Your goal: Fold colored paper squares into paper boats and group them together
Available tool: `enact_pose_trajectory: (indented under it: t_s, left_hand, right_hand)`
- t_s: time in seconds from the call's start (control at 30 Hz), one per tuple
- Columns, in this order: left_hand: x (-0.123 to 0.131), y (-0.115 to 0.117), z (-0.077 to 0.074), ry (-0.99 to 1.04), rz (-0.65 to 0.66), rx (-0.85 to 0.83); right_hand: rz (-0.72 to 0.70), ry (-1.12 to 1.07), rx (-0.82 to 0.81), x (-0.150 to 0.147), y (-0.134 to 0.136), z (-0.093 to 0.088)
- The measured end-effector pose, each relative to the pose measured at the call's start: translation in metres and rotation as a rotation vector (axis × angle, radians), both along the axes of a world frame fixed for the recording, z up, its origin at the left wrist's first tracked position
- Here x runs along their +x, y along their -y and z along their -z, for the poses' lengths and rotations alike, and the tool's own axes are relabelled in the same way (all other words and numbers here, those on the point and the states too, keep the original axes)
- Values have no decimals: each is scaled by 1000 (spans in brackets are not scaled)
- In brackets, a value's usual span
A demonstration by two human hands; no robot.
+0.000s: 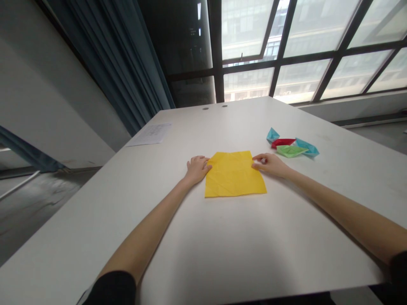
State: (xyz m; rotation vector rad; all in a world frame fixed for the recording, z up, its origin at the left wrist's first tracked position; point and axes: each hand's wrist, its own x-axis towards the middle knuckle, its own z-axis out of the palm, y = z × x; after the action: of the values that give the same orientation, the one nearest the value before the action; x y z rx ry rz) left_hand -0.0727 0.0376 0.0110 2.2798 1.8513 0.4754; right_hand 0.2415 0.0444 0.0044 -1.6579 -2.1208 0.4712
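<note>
A square-looking yellow sheet of paper [235, 174], with faint creases, lies flat on the white table in front of me. Its upper left corner looks slanted. My left hand [197, 168] rests at the sheet's left edge, fingers stretched out and the thumb touching the paper. At the right edge is my right hand [269, 164], its thumb and forefinger apart, their tips touching the paper's side. The other right fingers are curled beneath and partly hidden.
Folded paper boats lie to the right: a red one [282, 143], a green one [291, 151] and blue ones [308, 148]. A printed sheet [151, 134] lies at the left edge of the white table [222, 250]. Blue curtains [117, 63] and windows stand beyond.
</note>
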Motion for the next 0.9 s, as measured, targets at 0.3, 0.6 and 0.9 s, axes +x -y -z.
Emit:
enact_pose_trajectory:
  t_s: [0.3,0.6,0.9]
  left_hand:
    - [3,-13,14,842,134,-28]
    - [11,-3,5,1249,88,-254]
    - [5,-9,6,1158,116,-215]
  right_hand:
    - [48,195,65,-2,2,3]
    - [4,-82,32,0,-1,8]
    - [-84,-341,154,2,-3,4]
